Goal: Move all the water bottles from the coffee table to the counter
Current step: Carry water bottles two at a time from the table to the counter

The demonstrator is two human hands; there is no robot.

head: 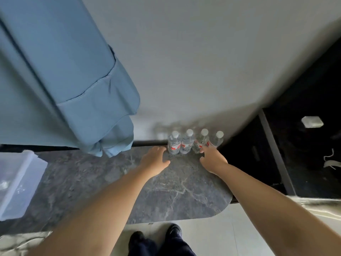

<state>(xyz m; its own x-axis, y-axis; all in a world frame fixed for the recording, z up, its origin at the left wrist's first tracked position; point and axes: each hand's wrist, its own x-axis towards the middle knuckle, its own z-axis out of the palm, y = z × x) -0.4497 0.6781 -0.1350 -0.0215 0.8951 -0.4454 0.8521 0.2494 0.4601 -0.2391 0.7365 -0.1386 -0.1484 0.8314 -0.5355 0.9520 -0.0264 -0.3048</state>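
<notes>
From the head camera, four clear water bottles stand upright in a tight row at the far edge of the dark marbled counter (pixel 175 191), against the pale wall (pixel 203 61). All have white caps and red-and-white labels. From left to right they are the first bottle (pixel 174 144), the second bottle (pixel 187 143), the third bottle (pixel 200 143) and the fourth bottle (pixel 217 139), each touching or just beside its neighbour.

The left hand (pixel 155 160) lies palm down over the counter with its fingers loosely spread, the fingertips just beside the base of the first bottle; whether they touch it cannot be told, and the hand holds nothing. The right hand (pixel 212 158) reaches to the foot of the third and fourth bottles, fingers extended toward them and not wrapped round either; contact there cannot be told for sure.

A blue cloth (pixel 83 89) hangs down at the upper left, its lower end near the counter's back edge. A translucent plastic box (pixel 18 182) sits on the counter at the far left. Below, the person's dark shoes (pixel 155 237) stand on a light floor
</notes>
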